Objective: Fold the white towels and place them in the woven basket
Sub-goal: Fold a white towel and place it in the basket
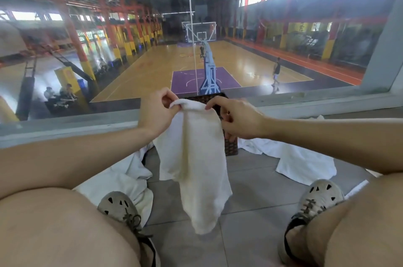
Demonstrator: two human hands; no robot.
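Head camera, looking down over a seated person's bare knees: both hands hold one white towel (pixel 196 157) up by its top edge. The left hand (pixel 160 111) pinches one end of that edge and the right hand (pixel 237 118) pinches the other, close together, so the cloth hangs in a long, soft, narrow drape above the grey tiled floor (pixel 257 181). The towel looks thick and fuzzy, slightly cream down the middle. Directly behind it stands the woven basket (pixel 231 148), dark brown and mostly hidden. More white towels lie crumpled on the floor, one to the left (pixel 130 175) and one to the right (pixel 305 162). This appears to be the start of a fold; next the hands likely need to spread apart, square the corners, then double the cloth over. Beyond a window (pixel 130 48) lies a basketball court.
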